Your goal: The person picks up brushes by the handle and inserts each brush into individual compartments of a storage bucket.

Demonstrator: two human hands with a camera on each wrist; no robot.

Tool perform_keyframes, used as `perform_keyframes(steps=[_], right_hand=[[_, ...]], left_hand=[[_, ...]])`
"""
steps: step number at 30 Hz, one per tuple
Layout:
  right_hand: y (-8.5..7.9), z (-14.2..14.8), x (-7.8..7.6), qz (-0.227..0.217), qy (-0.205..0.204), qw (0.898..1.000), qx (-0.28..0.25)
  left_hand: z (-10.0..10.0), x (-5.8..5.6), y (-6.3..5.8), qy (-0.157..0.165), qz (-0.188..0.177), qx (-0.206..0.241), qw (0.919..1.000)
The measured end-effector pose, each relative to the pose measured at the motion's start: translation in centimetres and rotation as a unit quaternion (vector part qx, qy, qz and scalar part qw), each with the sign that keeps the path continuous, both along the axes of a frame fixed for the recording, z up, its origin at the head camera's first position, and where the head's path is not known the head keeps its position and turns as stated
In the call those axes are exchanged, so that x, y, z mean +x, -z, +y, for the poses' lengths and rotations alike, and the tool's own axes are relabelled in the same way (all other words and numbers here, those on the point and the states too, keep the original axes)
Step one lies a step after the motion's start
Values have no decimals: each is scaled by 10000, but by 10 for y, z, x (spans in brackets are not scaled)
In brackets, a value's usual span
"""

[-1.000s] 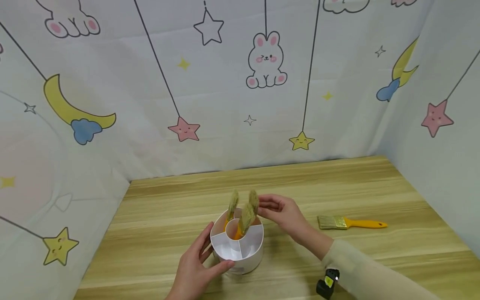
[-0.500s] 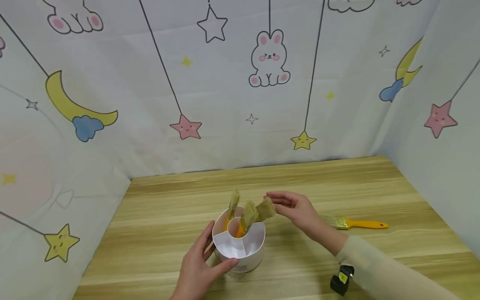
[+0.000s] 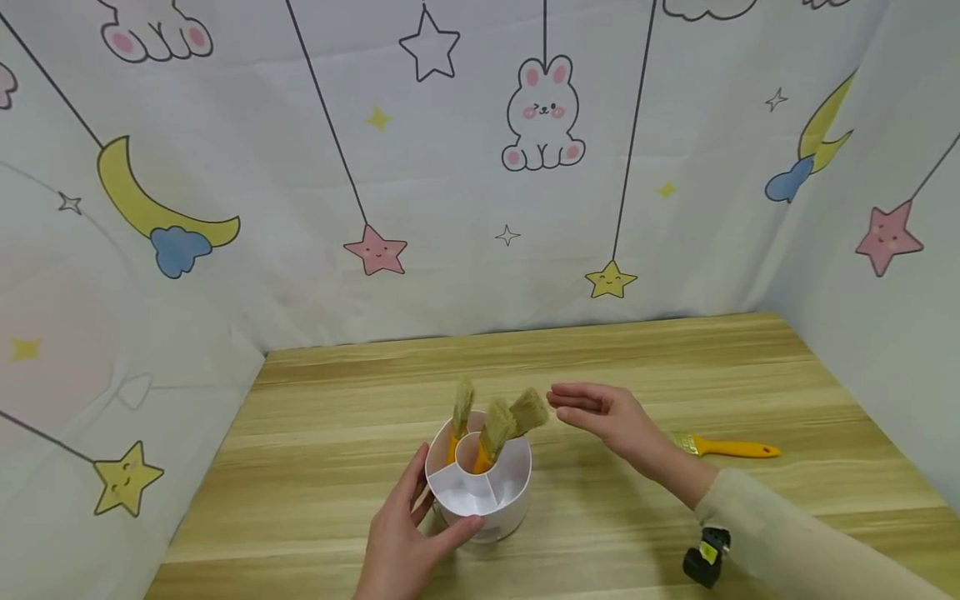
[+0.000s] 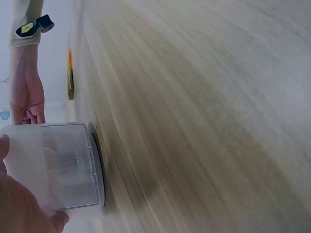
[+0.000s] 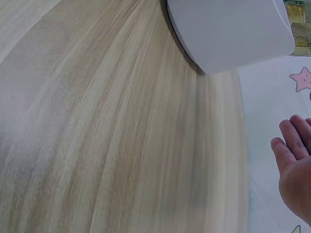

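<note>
My left hand (image 3: 405, 533) grips a white round desk organizer (image 3: 506, 523), its thumb in front and fingers along the left side. Three paintbrushes stand in it, bristles up and orange handles down. One brush (image 3: 462, 404) is at the back left and another (image 3: 497, 427) in the central ring. The third brush (image 3: 531, 410) leans to the right. Just right of its bristles hovers my right hand (image 3: 615, 417), fingers extended, holding nothing. In the right wrist view that hand (image 5: 297, 165) appears apart from the organizer (image 5: 228, 34).
Another paintbrush (image 3: 738, 449) lies on the wooden table (image 3: 337, 433) to the right, its bristles partly behind my right forearm. A white curtain (image 3: 450, 183) with printed stars and rabbits closes off the back and sides.
My right hand has let go of the third brush and drawn back to the right. That brush has tipped over rightward. The left hand keeps its grip on the organizer.
</note>
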State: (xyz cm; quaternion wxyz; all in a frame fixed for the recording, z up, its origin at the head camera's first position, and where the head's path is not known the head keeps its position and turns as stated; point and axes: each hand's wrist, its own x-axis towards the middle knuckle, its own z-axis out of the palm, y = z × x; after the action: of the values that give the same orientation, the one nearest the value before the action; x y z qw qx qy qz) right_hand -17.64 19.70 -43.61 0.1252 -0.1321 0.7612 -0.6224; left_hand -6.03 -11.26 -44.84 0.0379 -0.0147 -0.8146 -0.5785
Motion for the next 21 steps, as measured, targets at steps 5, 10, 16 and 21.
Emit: perform_keyframes(steps=[5,10,16,21], right_hand=[[1,4,0,12,-4,10000,84],[0,10,0,17,-42,9999,145],[-1,16,1,19,-65,9997,232],[1,21,3,-20,-143,9995,276]], left_hand=[[-5,1,4,65,54,32,10000],[-26,-7,7,695,372,-5,9969],[-56,-35,3,1535,500,-199,9867],[-64,-50,1,2071,284,-114,9778]])
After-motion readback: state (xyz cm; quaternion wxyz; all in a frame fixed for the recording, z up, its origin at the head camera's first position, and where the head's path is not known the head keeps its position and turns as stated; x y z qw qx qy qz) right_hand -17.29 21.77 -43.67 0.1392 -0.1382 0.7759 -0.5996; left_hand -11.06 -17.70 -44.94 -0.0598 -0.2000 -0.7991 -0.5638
